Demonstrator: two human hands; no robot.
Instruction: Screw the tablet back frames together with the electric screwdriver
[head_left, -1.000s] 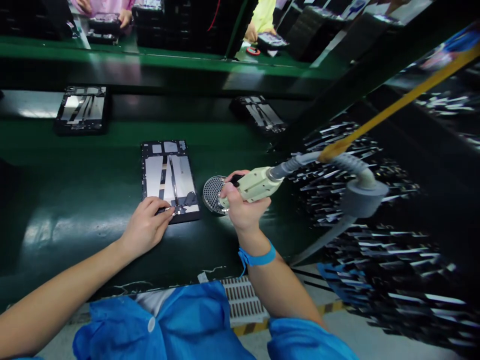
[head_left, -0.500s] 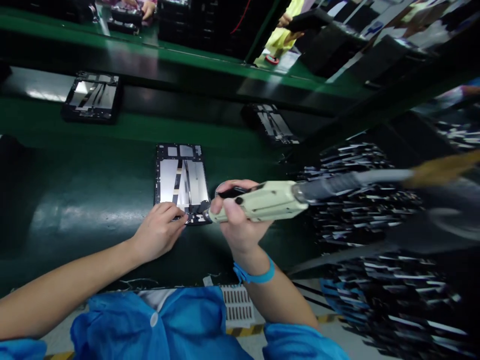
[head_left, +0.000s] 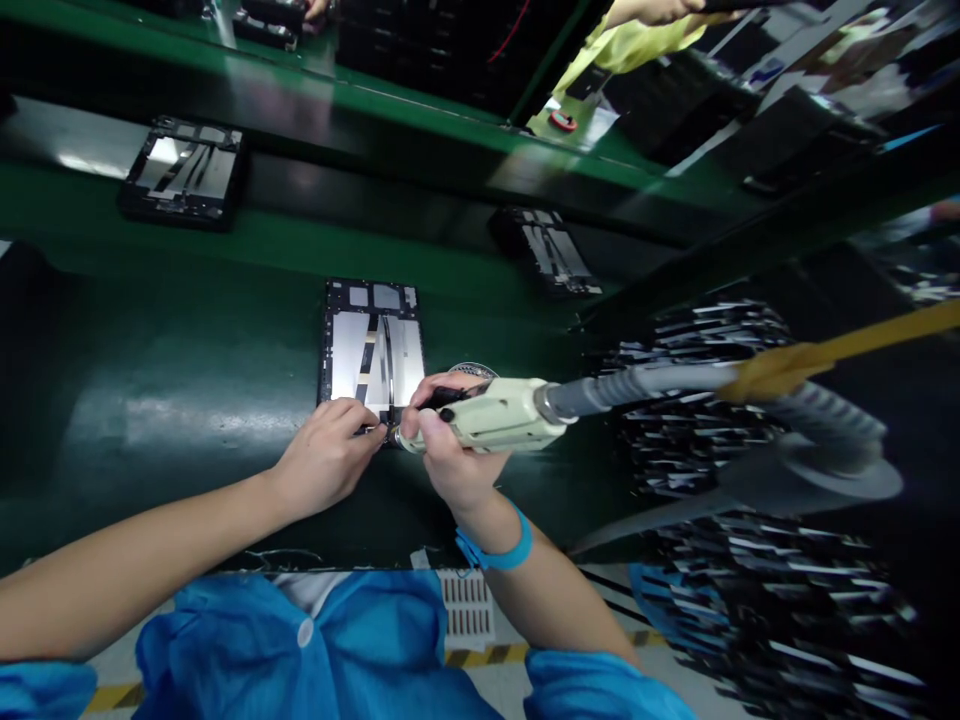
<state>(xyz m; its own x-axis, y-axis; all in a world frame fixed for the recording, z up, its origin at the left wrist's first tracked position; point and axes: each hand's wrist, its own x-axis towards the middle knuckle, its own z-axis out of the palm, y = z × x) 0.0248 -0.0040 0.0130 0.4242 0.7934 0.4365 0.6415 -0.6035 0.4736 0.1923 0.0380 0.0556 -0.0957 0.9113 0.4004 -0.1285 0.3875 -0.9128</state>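
An opened tablet (head_left: 346,345) lies flat on the green bench, its silver panels and dark ribbon cables showing. My right hand (head_left: 455,462) is wrapped round a pale green electric screwdriver (head_left: 506,415), held nearly level with its tip at the tablet's near edge. Beside that tip, my left hand (head_left: 330,450) has its fingers pinched together over the lower edge of the tablet. Whatever lies between those fingertips is too small to make out. The two hands cover most of the tablet's near end.
Two more opened tablets stand on dark blocks, one at the back left (head_left: 184,170) and one at the back right (head_left: 551,250). A round metal dish (head_left: 474,369) sits behind my right hand. Dense rows of dark parts (head_left: 697,400) fill the right side. A co-worker's yellow sleeve (head_left: 630,45) shows beyond the bench.
My right hand has brought the screwdriver leftward, closer to my left fingertips. The tablet sits slightly further right in view. The co-worker's arm at the back has shifted.
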